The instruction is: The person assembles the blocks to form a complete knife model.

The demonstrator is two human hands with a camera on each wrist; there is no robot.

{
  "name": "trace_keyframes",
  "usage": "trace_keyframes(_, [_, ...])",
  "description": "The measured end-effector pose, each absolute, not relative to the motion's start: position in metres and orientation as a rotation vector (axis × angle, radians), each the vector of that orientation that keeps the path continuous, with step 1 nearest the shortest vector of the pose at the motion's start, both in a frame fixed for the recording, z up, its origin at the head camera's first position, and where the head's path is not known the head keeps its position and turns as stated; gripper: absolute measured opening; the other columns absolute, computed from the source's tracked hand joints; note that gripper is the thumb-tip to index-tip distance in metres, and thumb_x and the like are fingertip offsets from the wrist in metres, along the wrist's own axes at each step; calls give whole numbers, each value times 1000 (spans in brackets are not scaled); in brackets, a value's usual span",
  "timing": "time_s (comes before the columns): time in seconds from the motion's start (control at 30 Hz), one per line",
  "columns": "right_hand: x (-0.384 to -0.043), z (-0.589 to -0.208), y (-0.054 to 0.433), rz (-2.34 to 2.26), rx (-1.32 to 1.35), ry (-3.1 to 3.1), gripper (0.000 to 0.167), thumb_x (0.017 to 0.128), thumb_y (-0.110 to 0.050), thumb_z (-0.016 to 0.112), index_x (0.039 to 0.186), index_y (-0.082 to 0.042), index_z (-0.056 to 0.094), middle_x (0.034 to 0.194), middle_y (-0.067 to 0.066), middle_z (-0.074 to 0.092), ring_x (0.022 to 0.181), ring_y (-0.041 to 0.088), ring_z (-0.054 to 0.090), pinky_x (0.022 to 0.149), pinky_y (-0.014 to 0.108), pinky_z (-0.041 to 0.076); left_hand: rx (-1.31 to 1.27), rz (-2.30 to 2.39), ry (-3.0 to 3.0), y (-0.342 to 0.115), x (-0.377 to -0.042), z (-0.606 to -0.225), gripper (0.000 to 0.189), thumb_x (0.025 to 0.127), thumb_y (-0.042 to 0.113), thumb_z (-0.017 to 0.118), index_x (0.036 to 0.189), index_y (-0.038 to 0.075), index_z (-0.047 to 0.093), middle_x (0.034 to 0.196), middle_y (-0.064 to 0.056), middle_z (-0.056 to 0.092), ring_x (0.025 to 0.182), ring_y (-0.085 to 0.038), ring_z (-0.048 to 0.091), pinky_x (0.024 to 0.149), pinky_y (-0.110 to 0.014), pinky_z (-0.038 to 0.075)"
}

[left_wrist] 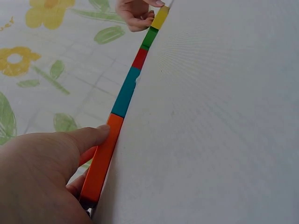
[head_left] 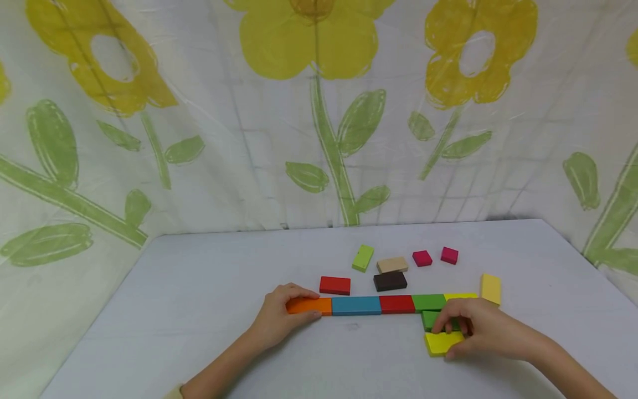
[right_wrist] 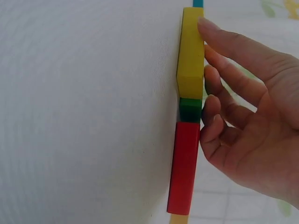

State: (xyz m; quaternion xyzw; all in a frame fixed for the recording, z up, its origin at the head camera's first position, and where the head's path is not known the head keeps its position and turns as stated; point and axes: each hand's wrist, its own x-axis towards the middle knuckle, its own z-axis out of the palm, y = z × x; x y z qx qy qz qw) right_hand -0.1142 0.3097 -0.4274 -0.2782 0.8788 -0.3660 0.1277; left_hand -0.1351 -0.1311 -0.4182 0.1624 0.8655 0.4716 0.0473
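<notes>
Right hand [head_left: 490, 330] masks much of its own work from where I stand: it covers the right ends of the near yellow block [head_left: 438, 344] and, just beyond that, the near green block [head_left: 428, 321], plus part of the row's yellow block [head_left: 457, 296]. Only the right wrist view gives a long red block [right_wrist: 183, 168] beside the curled lower fingers, with a tan sliver [right_wrist: 178, 219] cut off past its end. Left hand [head_left: 279, 316] hides the orange block's [head_left: 319, 306] left end; its sleeve cuff [head_left: 174, 392] is cropped. Right forearm slants in from lower right; thumb at the near edge, forefinger at the far edge, they pinch the near yellow block, spread about its width. Left forearm rises from lower left; thumb nearside, fingers farside, closed to the orange block's width and gripping it. Rightward from that grip, end to end: blue block [head_left: 356, 306], dark red block [head_left: 396, 303], row's green block [head_left: 428, 302], row's yellow block. Beyond the row, between both grips: loose red block [head_left: 335, 285], blackish block [head_left: 390, 281].
</notes>
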Motion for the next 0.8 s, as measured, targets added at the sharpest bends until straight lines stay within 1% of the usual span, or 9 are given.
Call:
trace_keyframes(0.07, [-111,-418,304,-1056,-779,2548,31,79,-33,94,105,-28,77,92,-12,64,71,4,55,58,20,47,495,1438,2638,-131,-135,-418,27,91,26,85,117,21,81,117,3,73,116,-21,58,96,-39,50])
trace_keyframes(0.2, [-104,-395,291,-1070,-776,2479,31,79,-23,94,106,-23,77,95,-11,62,67,7,52,55,21,43,493,1444,2631,-131,-135,-417,28,91,26,85,117,21,80,117,3,73,117,-21,58,96,-39,50])
trace_keyframes(0.27, [-101,-388,287,-1075,-759,2456,31,80,-22,93,107,-24,78,96,-11,62,65,7,50,54,21,42,494,1449,2629,-131,-135,-417,28,91,26,85,117,20,80,117,3,73,117,-21,58,96,-39,50])
trace_keyframes(0.4, [-99,-384,283,-1072,-789,2439,30,81,-21,92,108,-24,78,98,-12,61,63,8,48,53,21,39,498,1455,2626,-131,-134,-417,28,91,26,85,118,20,80,118,2,73,117,-22,58,95,-39,50])
trace_keyframes(0.6, [-100,-388,285,-1105,-853,2419,28,84,-19,90,108,-23,78,99,-10,60,66,10,51,53,22,41,493,1439,2631,-131,-135,-418,27,91,27,84,117,20,80,117,3,73,117,-22,57,96,-40,49])
trace_keyframes(0.7, [-101,-388,287,-1142,-916,2401,27,86,-18,88,110,-22,76,99,-8,62,68,11,53,53,22,41,494,1433,2634,-131,-136,-420,26,91,27,84,117,21,80,117,4,73,116,-22,57,96,-39,49])
trace_keyframes(0.8, [-101,-386,288,-1177,-923,2360,28,88,-17,86,113,-20,75,96,-7,64,70,13,55,54,22,42,494,1438,2630,-131,-136,-420,26,91,27,84,116,21,81,117,4,73,117,-22,57,96,-39,49])
